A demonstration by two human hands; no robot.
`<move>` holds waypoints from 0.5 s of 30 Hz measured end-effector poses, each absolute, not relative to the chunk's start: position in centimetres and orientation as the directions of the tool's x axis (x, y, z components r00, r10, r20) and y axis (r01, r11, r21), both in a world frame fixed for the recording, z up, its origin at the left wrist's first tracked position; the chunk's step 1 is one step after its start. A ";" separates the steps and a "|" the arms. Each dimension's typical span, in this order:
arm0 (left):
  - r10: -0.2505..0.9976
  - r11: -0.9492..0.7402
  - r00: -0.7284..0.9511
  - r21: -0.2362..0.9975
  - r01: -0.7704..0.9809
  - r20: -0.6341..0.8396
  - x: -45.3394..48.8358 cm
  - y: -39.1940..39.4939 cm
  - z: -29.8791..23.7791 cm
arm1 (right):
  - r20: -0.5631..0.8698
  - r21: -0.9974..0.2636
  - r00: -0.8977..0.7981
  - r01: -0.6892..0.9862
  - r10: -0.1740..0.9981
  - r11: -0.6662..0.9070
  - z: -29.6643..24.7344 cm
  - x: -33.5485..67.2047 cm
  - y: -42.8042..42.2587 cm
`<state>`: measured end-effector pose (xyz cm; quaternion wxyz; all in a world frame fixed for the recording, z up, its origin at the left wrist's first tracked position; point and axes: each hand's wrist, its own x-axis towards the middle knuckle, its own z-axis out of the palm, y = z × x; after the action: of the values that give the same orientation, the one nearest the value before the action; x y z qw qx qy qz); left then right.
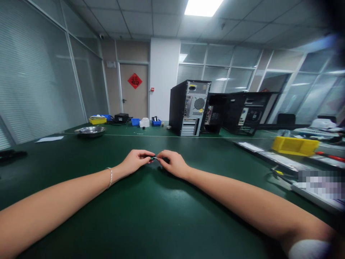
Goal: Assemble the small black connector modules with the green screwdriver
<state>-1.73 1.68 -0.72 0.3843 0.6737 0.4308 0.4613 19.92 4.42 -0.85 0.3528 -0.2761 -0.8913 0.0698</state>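
1. My left hand (pixel 138 160), reaching in from the lower left of the frame, pinches a small dark-and-green part (pixel 152 158) between thumb and fingers.
2. My right hand (pixel 174 164), from the lower right, brings thumb and fingertips to the part's thin pale end; it is too small for me to tell whether they grip it.
3. The part sits between my hands, near the middle of the frame, over the green bench (pixel 167 219).
4. A bracelet (pixel 110 177) circles my left wrist.
5. A black computer tower (pixel 178 108) stands upright right of upper centre.
6. A metal bowl (pixel 93 133) rests at centre left, a yellow bin (pixel 295 146) at centre right.
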 end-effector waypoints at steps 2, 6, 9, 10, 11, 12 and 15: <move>0.935 -0.328 0.214 0.920 0.214 0.284 -1.7 1.6 -0.7 | 0.588 -0.317 -0.599 0.448 0.544 0.836 -0.8 19.9 4.4; 0.925 -0.362 0.231 0.886 0.290 0.302 -1.7 1.4 -0.5 | 0.584 -0.324 -0.590 0.460 0.557 0.827 -0.8 19.9 4.4; 0.896 -0.441 0.255 0.803 0.401 0.364 -1.6 1.1 -0.4 | 0.587 -0.333 -0.588 0.451 0.557 0.828 -0.8 19.9 4.5; 0.884 -0.466 0.259 0.771 0.434 0.389 -1.6 1.0 -0.4 | 0.587 -0.333 -0.592 0.444 0.552 0.832 -0.8 19.9 4.5; 0.874 -0.485 0.260 0.743 0.461 0.410 -1.6 1.0 -0.3 | 0.589 -0.333 -0.596 0.436 0.546 0.836 -0.8 19.8 4.6; 0.867 -0.499 0.260 0.720 0.483 0.426 -1.7 0.9 -0.3 | 0.592 -0.334 -0.598 0.427 0.540 0.840 -0.9 19.8 4.6; 0.856 -0.516 0.262 0.692 0.505 0.446 -1.7 0.8 -0.3 | 0.600 -0.342 -0.600 0.406 0.529 0.848 -0.9 19.9 4.7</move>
<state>-1.73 0.80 -0.30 0.2116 0.7658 0.4443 0.4140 19.86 4.66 -0.89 0.3620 -0.2626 -0.8903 0.0852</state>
